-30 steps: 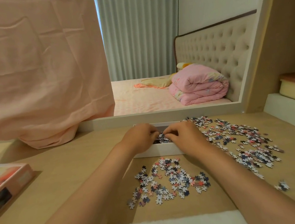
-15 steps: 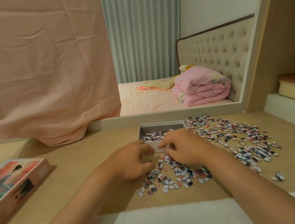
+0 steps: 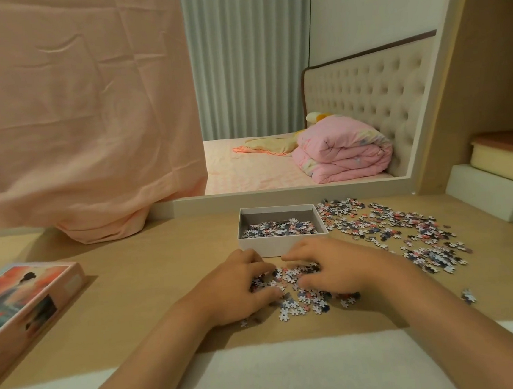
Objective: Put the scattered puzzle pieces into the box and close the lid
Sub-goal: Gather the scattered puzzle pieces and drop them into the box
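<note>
An open white box (image 3: 281, 244) stands in the middle of the wooden desk, with several puzzle pieces lying in it. Just in front of it lies a small heap of puzzle pieces (image 3: 302, 302). My left hand (image 3: 241, 284) and my right hand (image 3: 336, 268) rest on that heap from either side, fingers curled down onto the pieces and cupping them between the palms. A larger spread of loose pieces (image 3: 398, 231) covers the desk to the right of the box. The printed lid (image 3: 20, 305) lies at the far left.
A pink cloth (image 3: 78, 117) hangs over the desk's back left. A mirror frame (image 3: 280, 197) runs along the back edge. White foam blocks (image 3: 491, 195) sit at the right. One stray piece (image 3: 468, 296) lies near the front right. A white strip (image 3: 280, 375) borders the front edge.
Both hands have drawn back from over the box to the heap in front of it and now close in on the pieces from both sides.
</note>
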{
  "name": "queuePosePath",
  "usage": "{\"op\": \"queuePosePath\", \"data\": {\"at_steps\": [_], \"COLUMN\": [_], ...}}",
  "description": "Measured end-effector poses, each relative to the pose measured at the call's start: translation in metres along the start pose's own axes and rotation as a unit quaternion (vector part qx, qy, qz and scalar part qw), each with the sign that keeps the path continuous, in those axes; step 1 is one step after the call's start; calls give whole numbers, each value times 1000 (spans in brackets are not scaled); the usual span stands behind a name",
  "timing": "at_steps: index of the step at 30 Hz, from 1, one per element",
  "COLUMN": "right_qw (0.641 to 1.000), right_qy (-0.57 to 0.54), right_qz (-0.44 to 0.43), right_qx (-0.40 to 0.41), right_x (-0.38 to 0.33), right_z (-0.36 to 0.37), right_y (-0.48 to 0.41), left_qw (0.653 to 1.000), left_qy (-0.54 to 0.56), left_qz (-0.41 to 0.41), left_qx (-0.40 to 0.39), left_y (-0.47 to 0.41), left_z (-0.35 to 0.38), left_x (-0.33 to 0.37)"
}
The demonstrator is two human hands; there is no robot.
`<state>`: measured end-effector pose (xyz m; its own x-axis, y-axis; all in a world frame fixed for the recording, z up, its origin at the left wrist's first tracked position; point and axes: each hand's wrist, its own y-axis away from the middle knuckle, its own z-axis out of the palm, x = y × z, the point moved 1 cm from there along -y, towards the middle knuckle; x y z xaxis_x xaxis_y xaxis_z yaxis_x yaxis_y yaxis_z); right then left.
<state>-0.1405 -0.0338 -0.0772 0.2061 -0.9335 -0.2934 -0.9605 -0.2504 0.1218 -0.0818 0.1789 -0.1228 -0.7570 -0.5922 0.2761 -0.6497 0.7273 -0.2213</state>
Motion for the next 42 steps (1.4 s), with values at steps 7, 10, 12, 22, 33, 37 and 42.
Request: {"op": "queuePosePath", "data": {"at_steps": [7,10,12,22,33,37,42], "right_qw": [997,997,998,997,954,933,936], "right_qy": [39,48,30,-14,-216,-207,-164], "right_qz": [45,53,51,37,56,78,64], "right_qx": [-54,-33,-11,59,201,285,303], "right_x": [3,-1,-6,-11,3,12,19], "right_z": [6,10,12,13,-20,-27,-12], "right_y": [-3,-12,-16,-22,-31,-57,-83], "left_qw": [1000,1000,999,999,992,982,981], "left_qy": [-9,-1,1,3,100,138,126], "left_qz": [11,5,-1,-4,-31,-62,-48], "left_qx": [2,25,33,35,69,113,136], "left_y": [-2,-6,-8,-17,-60,-79,-87], "left_z": [3,5,6,2,-35,-40,-26], "left_x": [5,7,8,5,-5,-13,-24]}}
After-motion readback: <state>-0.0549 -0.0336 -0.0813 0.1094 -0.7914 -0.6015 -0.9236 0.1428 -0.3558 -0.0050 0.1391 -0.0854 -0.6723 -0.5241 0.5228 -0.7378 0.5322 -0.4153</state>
